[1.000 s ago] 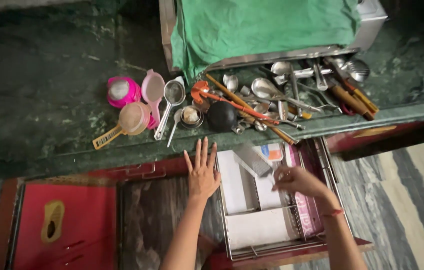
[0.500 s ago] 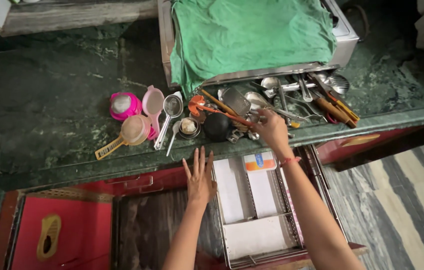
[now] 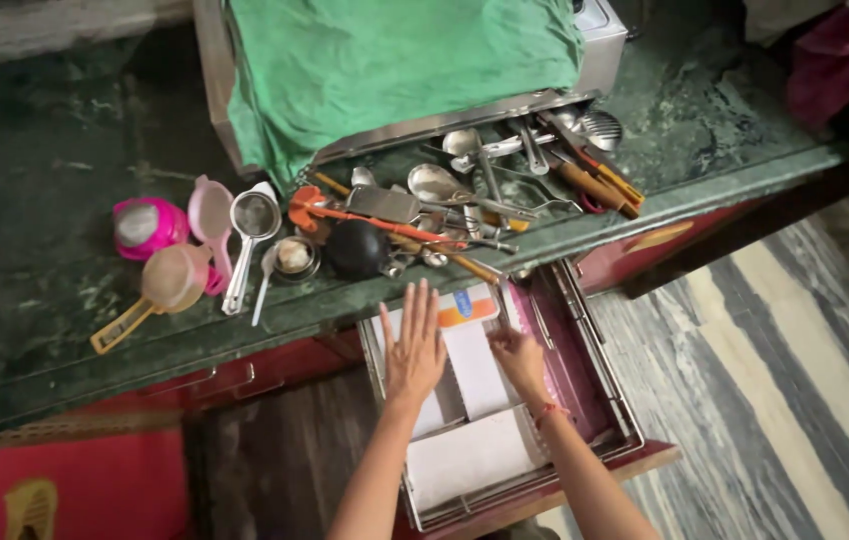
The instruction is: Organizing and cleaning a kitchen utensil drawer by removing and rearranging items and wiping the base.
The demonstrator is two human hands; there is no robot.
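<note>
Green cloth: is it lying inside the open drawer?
No. The green cloth drapes over a metal box on the counter, above the drawer.

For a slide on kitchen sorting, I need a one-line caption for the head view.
Both hands, left hand and right hand, reach into an open drawer below a utensil pile.

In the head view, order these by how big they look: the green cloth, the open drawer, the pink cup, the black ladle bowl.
Green cloth
Open drawer
Pink cup and black ladle bowl: look alike, unranked
</note>
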